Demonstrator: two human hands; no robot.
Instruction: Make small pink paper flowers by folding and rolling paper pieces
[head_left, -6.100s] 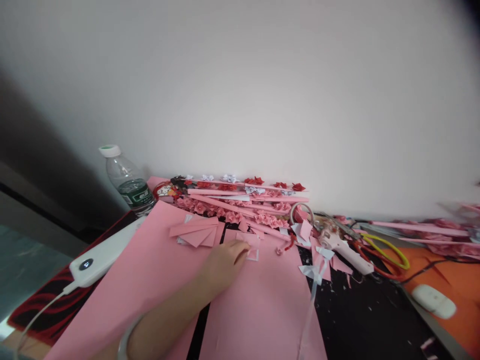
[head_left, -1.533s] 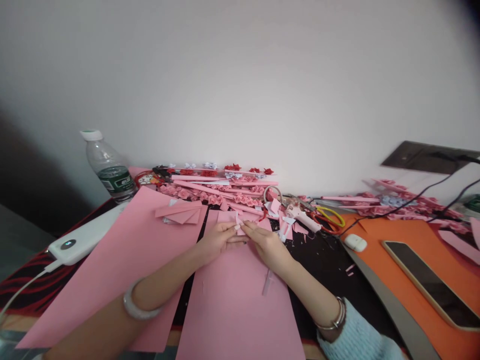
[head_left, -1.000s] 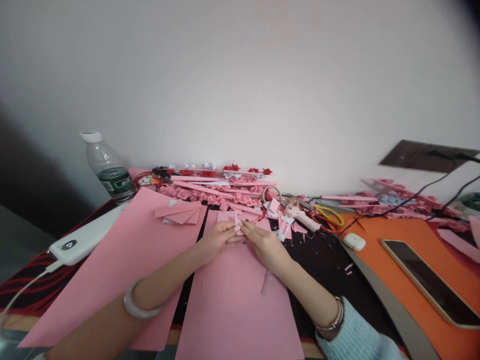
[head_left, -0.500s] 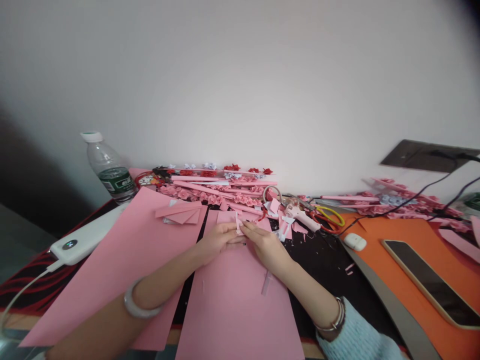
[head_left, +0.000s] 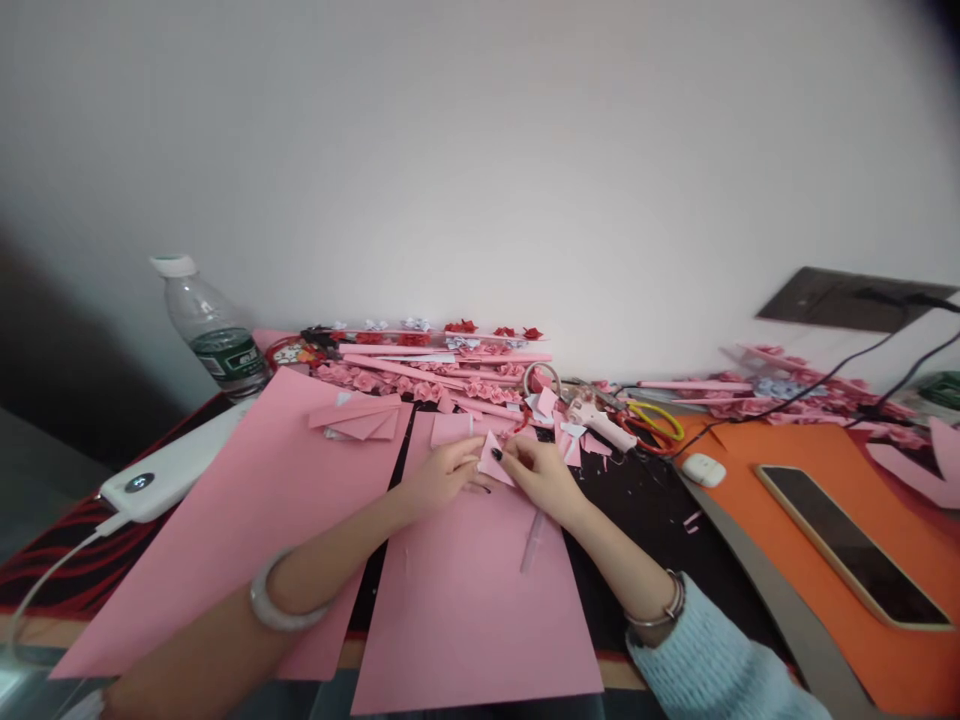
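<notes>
Between my two hands is a small folded piece of pink paper, a pointed shape with its tip up. My right hand pinches its right side, a dark-nailed finger lying across its face. My left hand is closed on the left edge of the same piece. Both hands are over a large pink sheet. A small pink paper square lies just beyond my left hand. On the sheet below my right wrist rests a thin translucent stick.
Left are another pink sheet, folded pink pieces, a white power bank and a bottle. Paper flowers line the wall. A glue gun lies right of centre; a phone and earbud case rest on orange paper.
The small pink paper has turned in my fingers and now shows a broad pointed face instead of a narrow edge. My right fingers have gone from stretched along it to a bent pinch.
</notes>
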